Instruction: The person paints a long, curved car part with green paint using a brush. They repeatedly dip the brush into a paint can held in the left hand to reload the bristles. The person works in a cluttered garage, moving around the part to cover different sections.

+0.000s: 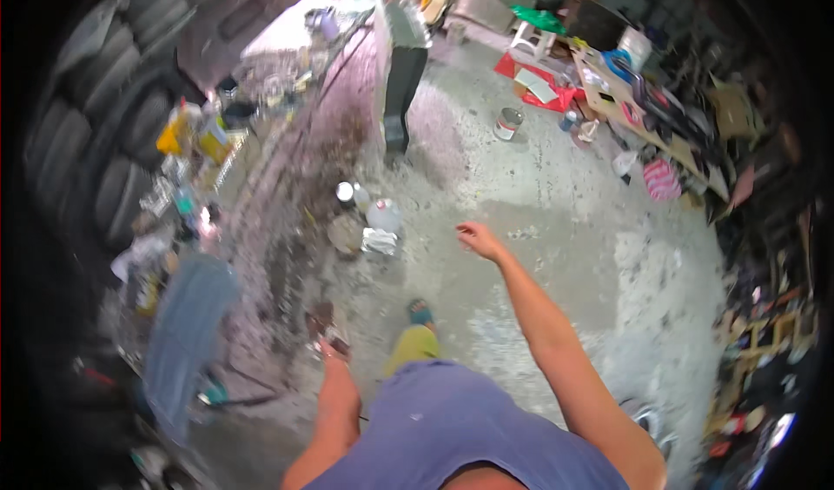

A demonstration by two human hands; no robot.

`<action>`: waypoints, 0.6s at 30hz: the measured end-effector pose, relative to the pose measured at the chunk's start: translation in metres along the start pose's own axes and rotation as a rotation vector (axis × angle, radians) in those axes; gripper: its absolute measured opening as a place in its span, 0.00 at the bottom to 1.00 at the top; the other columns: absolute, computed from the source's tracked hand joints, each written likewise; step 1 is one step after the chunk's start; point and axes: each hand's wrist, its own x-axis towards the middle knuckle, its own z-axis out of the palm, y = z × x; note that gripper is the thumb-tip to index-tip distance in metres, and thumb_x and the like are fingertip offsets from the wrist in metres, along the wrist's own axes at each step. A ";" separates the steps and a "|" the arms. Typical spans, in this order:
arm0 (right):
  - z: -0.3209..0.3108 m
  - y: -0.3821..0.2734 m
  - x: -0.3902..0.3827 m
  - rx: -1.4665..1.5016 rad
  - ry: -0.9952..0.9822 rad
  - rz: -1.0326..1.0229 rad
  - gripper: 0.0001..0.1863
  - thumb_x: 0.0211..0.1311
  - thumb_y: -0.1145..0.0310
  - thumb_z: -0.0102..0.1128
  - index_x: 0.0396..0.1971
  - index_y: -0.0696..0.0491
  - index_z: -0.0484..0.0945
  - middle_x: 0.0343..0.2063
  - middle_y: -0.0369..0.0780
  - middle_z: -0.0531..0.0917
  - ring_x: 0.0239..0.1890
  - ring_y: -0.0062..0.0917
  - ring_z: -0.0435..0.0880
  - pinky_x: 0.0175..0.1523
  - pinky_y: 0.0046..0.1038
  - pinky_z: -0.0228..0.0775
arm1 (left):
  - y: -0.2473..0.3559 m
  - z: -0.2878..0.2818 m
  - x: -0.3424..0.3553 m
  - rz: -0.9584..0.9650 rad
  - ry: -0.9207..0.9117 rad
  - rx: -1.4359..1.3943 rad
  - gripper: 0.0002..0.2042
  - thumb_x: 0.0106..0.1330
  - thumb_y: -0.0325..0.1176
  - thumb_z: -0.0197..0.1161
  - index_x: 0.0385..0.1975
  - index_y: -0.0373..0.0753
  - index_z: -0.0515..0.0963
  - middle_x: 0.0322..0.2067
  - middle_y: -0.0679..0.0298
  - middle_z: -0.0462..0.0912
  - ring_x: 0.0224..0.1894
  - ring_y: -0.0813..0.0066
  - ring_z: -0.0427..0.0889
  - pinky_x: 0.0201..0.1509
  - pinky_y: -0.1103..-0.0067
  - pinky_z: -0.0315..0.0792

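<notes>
My left hand (pixel 334 349) is low in front of me, closed around a blurred thing with a brownish, partly see-through upper part (pixel 320 318) and a dark, shiny lower part; its kind cannot be made out. My right hand (pixel 477 239) is held out over the floor, fingers loosely bent, with nothing visible in it. Left of that hand, apart from it, stand a translucent plastic jug (pixel 383 215), a silvery foil-like block (pixel 380 241), a round greyish container (pixel 345 235) and a small white-topped container (pixel 345 192).
Ahead stands a tall dark-grey panel (pixel 401 90). An open can (pixel 509 123) is on the floor farther right, before a red sheet (pixel 556 99). Tyres (pixel 122 195) and clutter line the left, near a curved blue-grey panel (pixel 189 334). A long board (pixel 643 116) with things on it lies right.
</notes>
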 end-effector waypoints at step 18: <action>0.040 0.257 0.368 -0.687 -0.748 0.138 0.14 0.57 0.65 0.53 0.40 0.57 0.77 0.43 0.54 0.78 0.49 0.47 0.75 0.54 0.39 0.68 | -0.195 0.220 -0.083 0.135 0.575 -0.445 0.31 0.57 0.58 0.56 0.56 0.45 0.65 0.52 0.61 0.69 0.52 0.62 0.71 0.53 0.65 0.69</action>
